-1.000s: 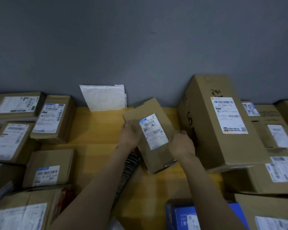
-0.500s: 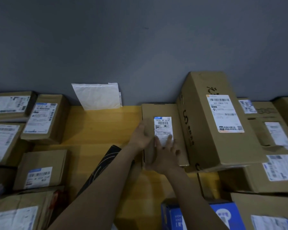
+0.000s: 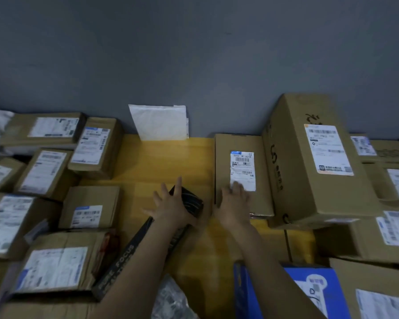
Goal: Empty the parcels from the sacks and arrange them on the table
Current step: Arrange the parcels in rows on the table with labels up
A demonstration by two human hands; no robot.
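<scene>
**Flat parcel (image 3: 238,143) lies on the counter (image 3: 166,162); both hands released**

The flat parcel is a brown carton with a white shipping label (image 3: 242,166) facing up. It lies at the 3 o'clock side of the bare yellow counter strip, with its far end against the grey wall (image 3: 194,54). A tall carton (image 3: 309,162) stands at its 3 o'clock edge, touching it or just beside it.

The right hand (image 3: 234,203) rests on the 6 o'clock end of the flat parcel. Its fingers (image 3: 236,187) are straight and laid flat, with the tips on the lower edge of the label. They grasp nothing.

The left hand (image 3: 171,208) is at 9 o'clock of the right hand, apart from the flat parcel. Its fingers (image 3: 164,192) are spread, straight and released, over the far end of a long black box (image 3: 194,203). The box runs toward 7 o'clock beneath the forearm. The blur does not show whether the palm presses on it.

A white padded envelope (image 3: 159,122) leans against the wall at 12 o'clock of the left hand. Labelled brown cartons (image 3: 92,208) crowd the counter from 8 to 10 o'clock. Further cartons (image 3: 378,238) are stacked at 3 to 4 o'clock. A blue box (image 3: 313,273) sits at 5 o'clock, partly covered by the right forearm.
</scene>
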